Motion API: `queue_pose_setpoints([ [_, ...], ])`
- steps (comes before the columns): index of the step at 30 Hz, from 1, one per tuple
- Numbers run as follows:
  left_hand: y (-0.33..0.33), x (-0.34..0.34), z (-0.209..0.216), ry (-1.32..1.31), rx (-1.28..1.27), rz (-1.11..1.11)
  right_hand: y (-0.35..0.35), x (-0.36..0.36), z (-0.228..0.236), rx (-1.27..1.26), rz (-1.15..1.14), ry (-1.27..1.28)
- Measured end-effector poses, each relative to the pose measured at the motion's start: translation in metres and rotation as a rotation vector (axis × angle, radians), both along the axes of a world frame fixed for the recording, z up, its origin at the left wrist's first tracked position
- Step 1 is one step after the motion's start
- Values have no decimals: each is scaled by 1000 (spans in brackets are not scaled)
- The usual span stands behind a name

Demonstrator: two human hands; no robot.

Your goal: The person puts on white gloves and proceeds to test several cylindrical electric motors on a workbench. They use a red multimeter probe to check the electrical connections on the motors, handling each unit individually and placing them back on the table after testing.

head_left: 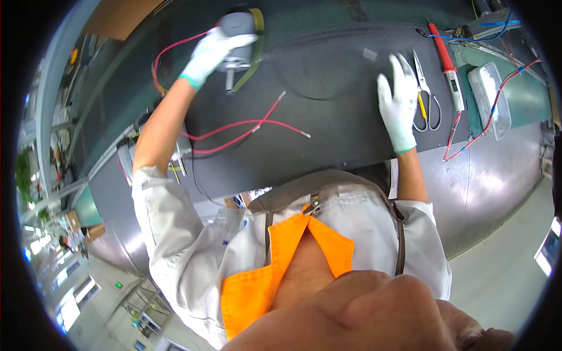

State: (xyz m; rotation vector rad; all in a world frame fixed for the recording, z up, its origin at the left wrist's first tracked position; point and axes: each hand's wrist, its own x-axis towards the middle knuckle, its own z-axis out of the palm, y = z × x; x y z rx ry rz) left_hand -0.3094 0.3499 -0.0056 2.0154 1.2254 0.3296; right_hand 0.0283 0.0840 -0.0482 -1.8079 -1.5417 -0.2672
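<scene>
My left hand (pixel 205 57), in a white glove with a green cuff, grips the side of a grey cylindrical motor (pixel 237 24) at the far left of the mat. The motor's metal shaft (pixel 229 81) points toward me. A yellow-green strip (pixel 256 52) curves along its right side, and a red cable (pixel 175 45) runs off to the left. My right hand (pixel 399 102), also gloved, is over the mat with its fingers stretched and nothing in them. Just right of it lie metal scissors (pixel 424 89) with a yellow part on one handle.
A red-and-white soldering iron (pixel 443 52) lies right of the scissors, its cord (pixel 489 120) looping past a clear plastic box (pixel 502 126) with white contents. Red leads (pixel 252 127) cross the dark mat (pixel 333 134). More motor-like parts (pixel 182 149) sit beneath my left forearm.
</scene>
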Motion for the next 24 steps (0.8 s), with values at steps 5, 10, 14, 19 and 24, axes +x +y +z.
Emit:
queue_pose_setpoints([
  [5,-88,113,1,342,73,5,22,-26,14,121,297,295],
  [10,-147,46,-36,232,849,-335,29,-45,-5,46,414,365],
  [14,-289,-42,-14,527,771,-21,16,-34,-22,67,420,466],
  [19,-388,-133,16,1020,100,443,14,-27,-11,30,435,604],
  [24,-294,-29,36,358,717,302,27,-2,-10,84,193,705],
])
